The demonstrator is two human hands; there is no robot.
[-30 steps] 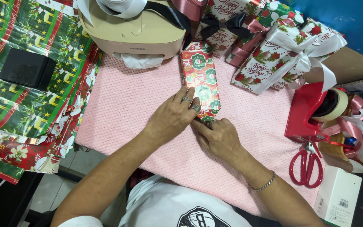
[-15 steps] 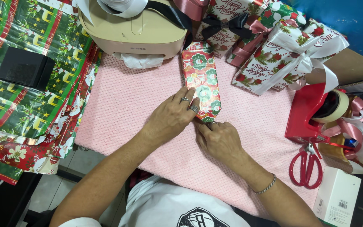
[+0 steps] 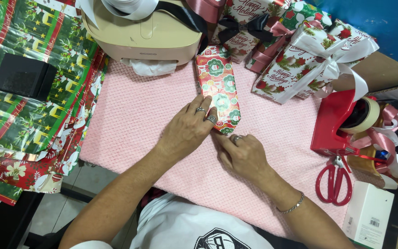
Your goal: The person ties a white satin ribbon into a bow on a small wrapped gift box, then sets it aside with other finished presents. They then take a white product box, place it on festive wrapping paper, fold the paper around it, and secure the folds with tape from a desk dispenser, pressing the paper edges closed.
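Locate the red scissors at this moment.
In the head view, the red scissors lie at the right of the pink mat, just below the red tape dispenser and beside a white box.

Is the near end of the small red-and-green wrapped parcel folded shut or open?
Folded shut, apparently: the small red-and-green wrapped parcel narrows to a point under the left hand and right hand; fingers hide its tip.

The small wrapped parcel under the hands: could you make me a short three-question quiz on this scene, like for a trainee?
1. True or false: the left hand rests on the small wrapped parcel.
2. What colour are the scissors? A red, B blue, C black.
3. Fill in: the right hand wears a ____ on its wrist.

Key: 1 true; 2 A; 3 bracelet.
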